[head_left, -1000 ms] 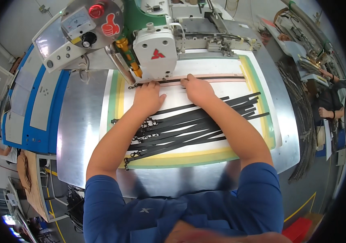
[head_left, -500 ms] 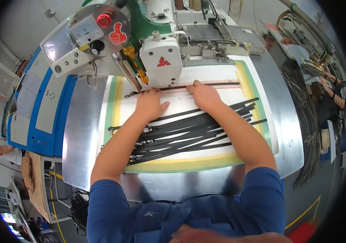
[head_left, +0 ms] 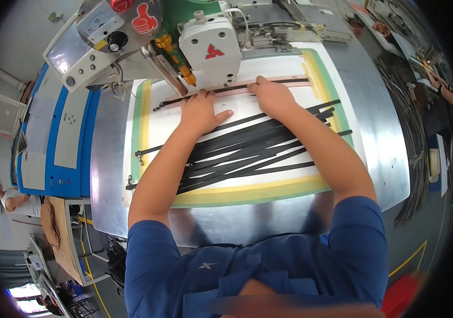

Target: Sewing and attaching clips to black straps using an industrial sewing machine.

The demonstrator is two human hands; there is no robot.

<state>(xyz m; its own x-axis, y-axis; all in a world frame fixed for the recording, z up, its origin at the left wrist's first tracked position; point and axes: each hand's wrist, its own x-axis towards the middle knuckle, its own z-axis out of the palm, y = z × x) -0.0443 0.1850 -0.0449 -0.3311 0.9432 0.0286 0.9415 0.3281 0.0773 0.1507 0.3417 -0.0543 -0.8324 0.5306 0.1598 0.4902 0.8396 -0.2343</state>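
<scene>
A long black strap [head_left: 237,89] with small metal hardware [head_left: 158,106] at its left end lies along a pinkish strip on a white work plate [head_left: 247,70]. The fingers of my left hand [head_left: 201,113] rest on the strap's left part, thumb stretched away, with nothing gripped. Farther right, my right hand [head_left: 275,99] has bent fingers closed on the strap; its thumb is hidden. Just behind the strap stands a white sewing machine head [head_left: 209,50]. Nearer me several loose black straps [head_left: 237,140] lie overlapping, partly under my forearms.
A brass-coloured pointed device [head_left: 179,62] hangs close beyond my left fingers. A control box with a red button [head_left: 122,4] stands at back left. The plate lies on a shiny metal table [head_left: 383,153]. Bundled straps [head_left: 409,175] hang at right. Other people [head_left: 18,202] are at the sides.
The whole view has shifted, with the machine now higher in the picture. Both hands sit slightly farther right along the strap, and more of its left end shows.
</scene>
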